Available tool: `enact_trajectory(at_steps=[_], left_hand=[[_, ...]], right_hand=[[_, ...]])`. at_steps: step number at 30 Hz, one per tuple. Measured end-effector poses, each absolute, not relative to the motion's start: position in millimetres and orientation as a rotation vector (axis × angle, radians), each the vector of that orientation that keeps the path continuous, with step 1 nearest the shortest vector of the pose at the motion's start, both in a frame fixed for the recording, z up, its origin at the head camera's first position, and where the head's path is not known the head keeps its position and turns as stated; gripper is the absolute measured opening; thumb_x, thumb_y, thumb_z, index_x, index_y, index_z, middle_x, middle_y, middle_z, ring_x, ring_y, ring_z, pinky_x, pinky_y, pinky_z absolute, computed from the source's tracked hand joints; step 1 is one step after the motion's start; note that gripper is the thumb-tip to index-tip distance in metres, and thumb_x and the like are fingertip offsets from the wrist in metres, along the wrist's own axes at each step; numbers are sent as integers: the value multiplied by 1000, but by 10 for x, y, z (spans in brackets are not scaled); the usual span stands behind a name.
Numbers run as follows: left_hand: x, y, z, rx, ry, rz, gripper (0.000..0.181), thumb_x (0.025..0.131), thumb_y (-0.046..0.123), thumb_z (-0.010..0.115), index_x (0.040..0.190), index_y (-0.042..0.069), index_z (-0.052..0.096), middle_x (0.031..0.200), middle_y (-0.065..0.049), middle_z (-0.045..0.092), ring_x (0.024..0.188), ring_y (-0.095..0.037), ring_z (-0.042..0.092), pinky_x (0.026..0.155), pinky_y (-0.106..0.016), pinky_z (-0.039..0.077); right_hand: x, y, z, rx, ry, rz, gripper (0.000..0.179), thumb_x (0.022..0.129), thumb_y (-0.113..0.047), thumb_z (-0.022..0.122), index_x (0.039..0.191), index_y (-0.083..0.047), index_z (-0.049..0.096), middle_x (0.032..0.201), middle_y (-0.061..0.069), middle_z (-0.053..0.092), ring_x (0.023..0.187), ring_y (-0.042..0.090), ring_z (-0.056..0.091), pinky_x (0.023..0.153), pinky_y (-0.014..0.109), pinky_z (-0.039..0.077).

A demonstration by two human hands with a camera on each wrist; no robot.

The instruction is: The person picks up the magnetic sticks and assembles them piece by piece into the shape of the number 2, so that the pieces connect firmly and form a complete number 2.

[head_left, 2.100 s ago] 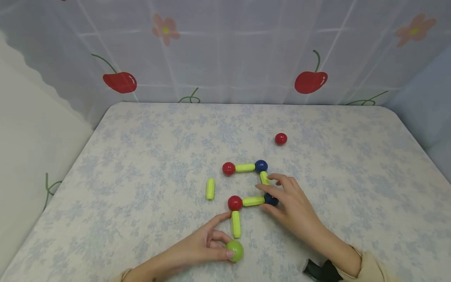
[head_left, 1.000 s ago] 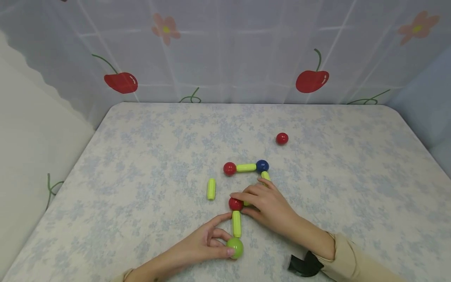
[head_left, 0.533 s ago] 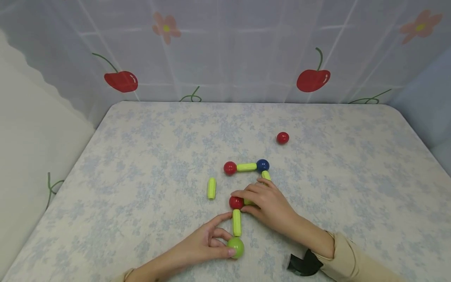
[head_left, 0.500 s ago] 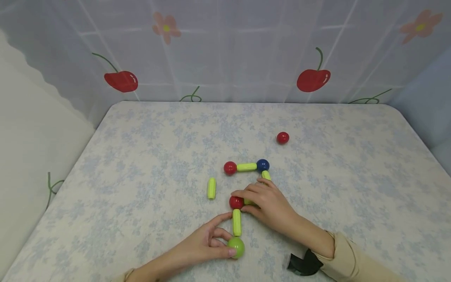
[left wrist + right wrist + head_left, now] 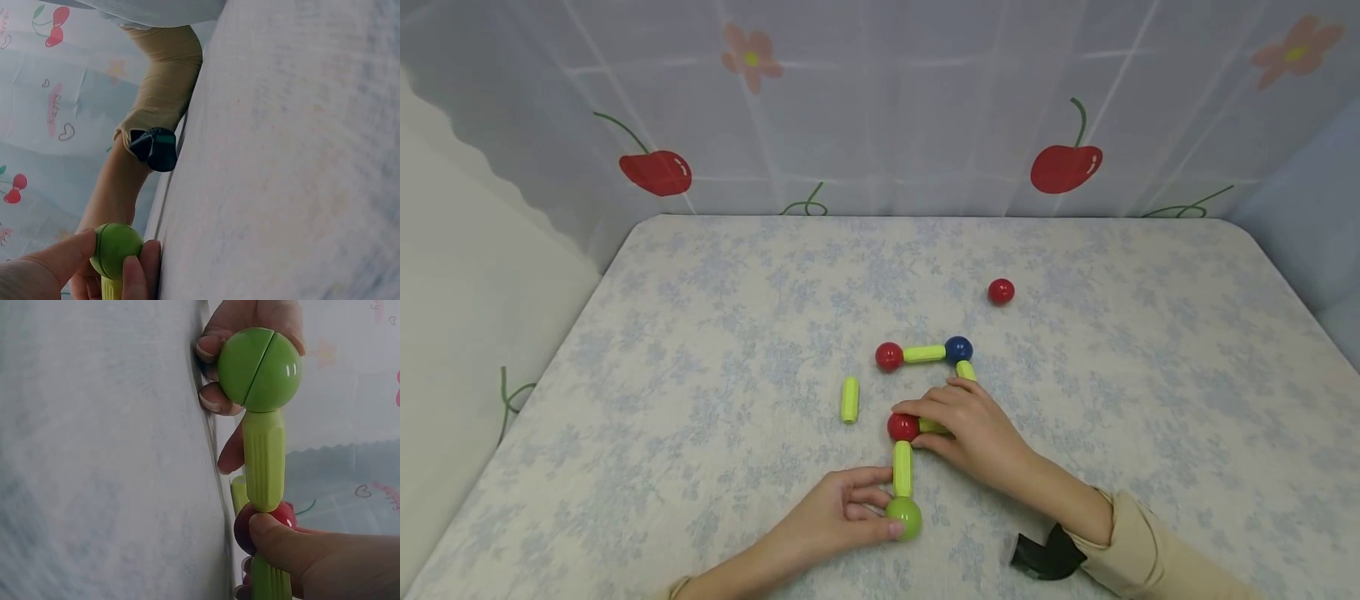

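My left hand pinches a green ball between thumb and fingers. A yellow-green rod runs from that ball to a red ball, touching both; the right wrist view shows the green ball seated on the rod's end. My right hand holds the red ball between thumb and index finger. Another rod leads rightward from it under my right hand, which hides the near blue ball. Behind, a red ball, a rod and a blue ball form a joined row.
A loose yellow-green rod lies left of the joined pieces. One single red ball sits farther back. A black strap hangs at my right sleeve. The floral-clothed table ends at a curtain behind.
My right hand has shifted left from the near blue ball onto the red ball. My left hand has pushed the green ball slightly forward against the rod, and its index finger has dropped lower.
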State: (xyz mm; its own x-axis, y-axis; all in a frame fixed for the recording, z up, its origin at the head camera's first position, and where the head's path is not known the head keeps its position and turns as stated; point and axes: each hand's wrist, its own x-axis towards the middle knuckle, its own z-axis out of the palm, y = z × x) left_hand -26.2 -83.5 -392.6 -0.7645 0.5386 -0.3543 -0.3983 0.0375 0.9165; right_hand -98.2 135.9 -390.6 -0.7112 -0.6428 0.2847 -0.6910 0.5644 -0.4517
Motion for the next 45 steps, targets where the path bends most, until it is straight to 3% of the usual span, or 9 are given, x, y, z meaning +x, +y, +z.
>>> enact_trajectory(at_steps=[10, 16, 23, 32, 41, 45], left_hand=[[-279, -850, -3922, 321, 1951, 1663, 57, 82, 15, 74, 128, -7, 50, 99, -3, 61, 74, -16, 65, 62, -25, 52], [-347, -910, -3885, 454, 2130, 1594, 58, 81, 19, 76, 130, 0, 52, 100, -3, 60, 74, -12, 63, 61, -26, 52], [-796, -1138, -3764, 599, 2718, 1320, 53, 79, 11, 77, 128, 5, 56, 98, -3, 59, 71, -7, 56, 59, -23, 49], [-1226, -1181, -3775, 583, 2763, 955, 74, 80, 29, 76, 141, 8, 41, 109, -8, 51, 69, -11, 47, 57, -29, 41], [-1254, -1152, -3777, 552, 2744, 923, 62, 79, 29, 77, 130, 4, 52, 92, -2, 51, 65, -11, 45, 58, -29, 41], [-1224, -1157, -3767, 537, 2725, 942, 53, 77, 28, 79, 118, 2, 56, 80, 2, 53, 62, -10, 48, 58, -28, 42]], right_hand=[[-997, 1367, -3912, 1148, -2686, 822, 39, 77, -22, 78, 114, -18, 68, 92, -9, 64, 88, 9, 56, 97, 45, 33], [-1003, 1372, -3905, 1150, -2690, 820, 39, 77, -23, 78, 114, -18, 68, 92, -9, 64, 88, 8, 56, 96, 44, 34], [-1008, 1379, -3898, 1143, -2698, 791, 39, 77, -24, 78, 114, -19, 68, 92, -9, 64, 86, 8, 56, 92, 42, 38], [-976, 1360, -3919, 1114, -2733, 792, 38, 78, -26, 78, 114, -22, 68, 91, -10, 62, 86, 9, 55, 85, 37, 42], [-979, 1364, -3919, 1120, -2717, 797, 38, 78, -26, 77, 115, -22, 68, 91, -11, 62, 86, 9, 55, 83, 36, 43], [-986, 1361, -3922, 1132, -2709, 801, 38, 78, -25, 77, 115, -21, 68, 91, -11, 62, 85, 8, 55, 83, 36, 43]])
